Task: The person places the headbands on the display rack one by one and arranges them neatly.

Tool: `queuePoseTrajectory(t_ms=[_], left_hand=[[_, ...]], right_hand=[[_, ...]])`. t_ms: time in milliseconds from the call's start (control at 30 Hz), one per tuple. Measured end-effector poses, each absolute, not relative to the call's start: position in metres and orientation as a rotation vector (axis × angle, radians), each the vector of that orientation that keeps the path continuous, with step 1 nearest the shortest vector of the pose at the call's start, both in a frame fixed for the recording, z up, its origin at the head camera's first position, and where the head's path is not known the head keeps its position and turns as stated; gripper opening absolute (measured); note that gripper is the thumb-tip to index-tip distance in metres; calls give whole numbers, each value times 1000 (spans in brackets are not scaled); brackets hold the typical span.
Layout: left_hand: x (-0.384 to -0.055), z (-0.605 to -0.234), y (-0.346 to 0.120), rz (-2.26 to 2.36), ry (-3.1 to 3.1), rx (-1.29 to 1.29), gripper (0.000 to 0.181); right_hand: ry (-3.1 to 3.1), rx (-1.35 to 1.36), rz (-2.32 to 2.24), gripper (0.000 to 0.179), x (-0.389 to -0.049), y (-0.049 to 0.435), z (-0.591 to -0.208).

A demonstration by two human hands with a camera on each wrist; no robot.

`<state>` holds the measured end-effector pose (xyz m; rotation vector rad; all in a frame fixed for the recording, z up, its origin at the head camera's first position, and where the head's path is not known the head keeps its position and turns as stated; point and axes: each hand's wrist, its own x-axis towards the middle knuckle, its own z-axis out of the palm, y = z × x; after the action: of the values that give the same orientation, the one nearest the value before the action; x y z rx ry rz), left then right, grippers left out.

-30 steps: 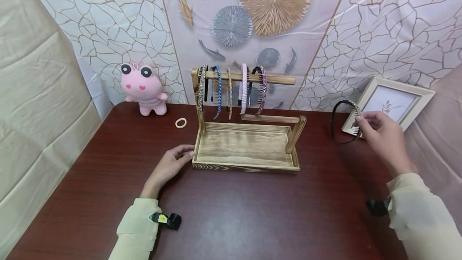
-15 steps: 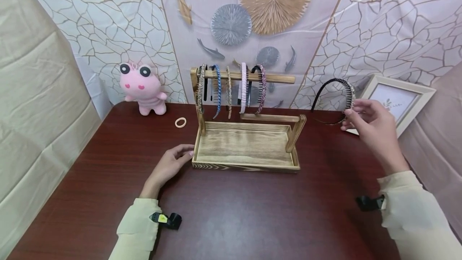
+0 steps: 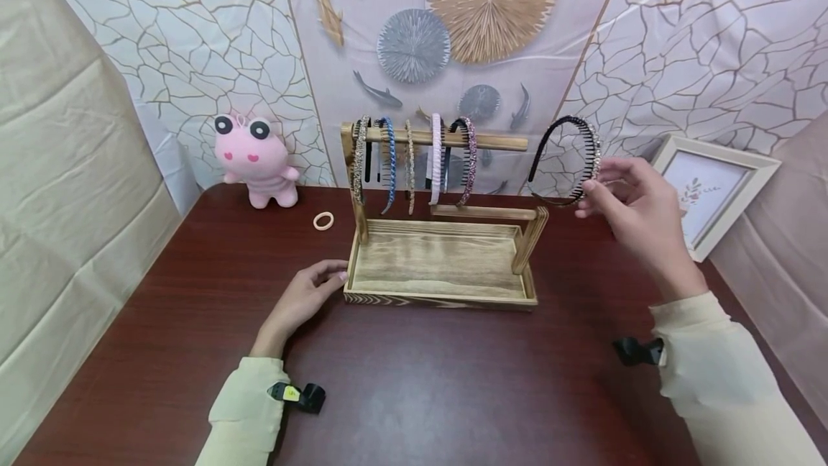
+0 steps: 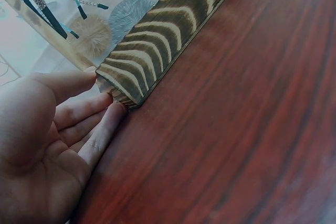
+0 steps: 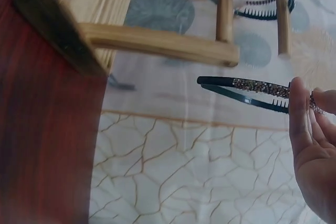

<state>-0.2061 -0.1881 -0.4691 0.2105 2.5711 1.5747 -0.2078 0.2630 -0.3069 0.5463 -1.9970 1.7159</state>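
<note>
My right hand (image 3: 637, 211) pinches a black toothed headband (image 3: 594, 148) with a glittery outer side. It is in the air to the right of a wooden headband rack (image 3: 440, 300); the right wrist view shows the sparkly band (image 5: 257, 86) apart from the rack's lower bar. My left hand (image 3: 304, 300) touches the left end of the rack's tray with thumb and fingertips, seen near the corner in the left wrist view. Several headbands hang on the upper bar (image 3: 504, 142), including a blue one (image 3: 391, 164), a white one (image 3: 436, 164) and a pink glittery one (image 3: 472, 160).
A pink plush toy (image 3: 254, 160) stands at the back left, with a small cream ring (image 3: 323, 221) on the table (image 3: 414, 387) between it and the rack. A picture frame (image 3: 731, 221) leans at the back right, behind my right hand.
My right hand has carried the headband left and upward, from in front of the picture frame to close by the rack's right side. The left hand and the rack have stayed in place.
</note>
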Motion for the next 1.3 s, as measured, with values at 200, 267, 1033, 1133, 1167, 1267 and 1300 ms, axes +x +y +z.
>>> queuePoseTrajectory(t_ms=[200, 267, 1033, 1133, 1167, 1267, 1300], left_hand=[[-205, -469, -188, 1590, 2570, 219, 37], [-205, -469, -188, 1590, 2568, 219, 36], [-206, -469, -188, 1595, 2558, 210, 37], [-206, -469, -188, 1600, 2561, 223, 37], [-206, -469, -188, 1603, 2563, 228, 37], [-207, -470, -187, 1611, 2564, 245, 37], [-207, -470, -187, 1615, 2563, 251, 38]], right_hand=[[-2048, 544, 1620, 26, -211, 244, -303], [-2098, 522, 1532, 26, -213, 238, -303], [-2270, 586, 1438, 27, -235, 188, -310], [-2263, 588, 1490, 27, -238, 184, -312], [-2265, 588, 1498, 28, -238, 183, -313], [-2281, 580, 1508, 28, -239, 181, -313], [-2288, 576, 1505, 28, -239, 180, -313]])
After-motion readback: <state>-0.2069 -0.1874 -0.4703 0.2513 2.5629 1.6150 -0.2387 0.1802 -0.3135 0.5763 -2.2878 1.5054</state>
